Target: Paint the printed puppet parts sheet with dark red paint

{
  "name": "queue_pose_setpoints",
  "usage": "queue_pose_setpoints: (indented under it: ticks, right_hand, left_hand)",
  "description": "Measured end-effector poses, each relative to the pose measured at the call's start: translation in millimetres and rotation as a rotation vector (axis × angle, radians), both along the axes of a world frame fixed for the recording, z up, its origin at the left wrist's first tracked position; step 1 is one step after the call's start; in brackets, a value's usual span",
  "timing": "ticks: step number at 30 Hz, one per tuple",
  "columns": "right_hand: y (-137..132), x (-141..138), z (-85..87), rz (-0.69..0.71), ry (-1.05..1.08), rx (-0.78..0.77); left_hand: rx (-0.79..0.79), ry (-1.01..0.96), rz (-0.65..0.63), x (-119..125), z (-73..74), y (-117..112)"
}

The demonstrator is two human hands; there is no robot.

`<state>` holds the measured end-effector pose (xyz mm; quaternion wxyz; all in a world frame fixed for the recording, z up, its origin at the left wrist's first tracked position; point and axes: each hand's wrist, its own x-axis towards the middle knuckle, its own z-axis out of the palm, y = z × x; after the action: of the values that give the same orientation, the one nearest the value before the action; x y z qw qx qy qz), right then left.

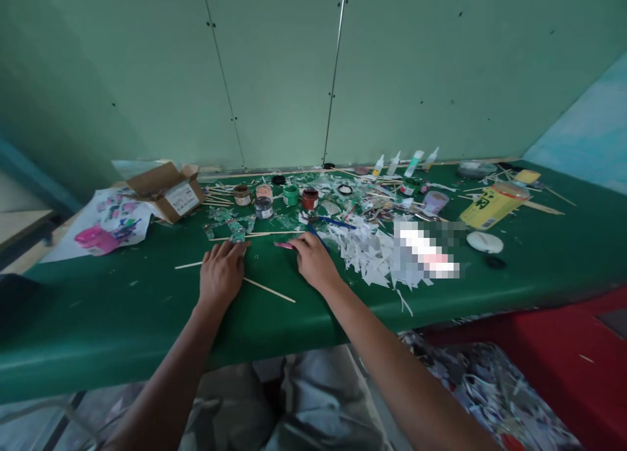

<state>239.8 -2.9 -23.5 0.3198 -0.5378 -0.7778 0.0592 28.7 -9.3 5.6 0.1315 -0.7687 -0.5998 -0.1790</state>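
Sitting at a wide green tabletop (122, 307) running up to a pale green wall. Looking across a heap of white paper scraps (367, 251) lying just right of the right hand, an open cardboard box (169, 189) sitting far left, and a yellow container (492, 204) lying far right. Laying the left hand (223, 271) flat, palm down, fingers loosely apart and gripping nothing. Reaching the right hand (313, 258) forward beside it, both hands near each other but not touching. Facing five small paint jars (290, 195) standing clustered behind the hands, well apart from them. Covering part of a thin wooden stick (269, 290) with the left hand. Touching a small pink piece (284, 245) with the right fingertips, on the tabletop between the hands; pinching or merely pressing, impossible to tell.
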Motion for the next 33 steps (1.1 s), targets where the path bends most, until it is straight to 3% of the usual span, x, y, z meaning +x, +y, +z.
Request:
queue_pose_setpoints:
  ticks: [5, 21, 26, 33]
  right_hand:
    - [1, -1, -7.6, -0.013, -0.02, -0.04]
    - [-6, -1, 2.7, 0.012, -0.031, 0.003]
    - [-4, 0, 1.5, 0.081, -0.017, -0.028]
    - [-6, 2, 1.0, 0.154, -0.037, -0.047]
  left_hand:
    - [0.033, -0.05, -0.041, -2, 1.1, -8]
    - [-0.084, -0.175, -0.096, -5, -2.6, -8]
    - [-0.065, -0.171, -0.052, -4, -5.2, -6]
    - [-0.029, -0.165, -0.14, -6, -4.1, -5]
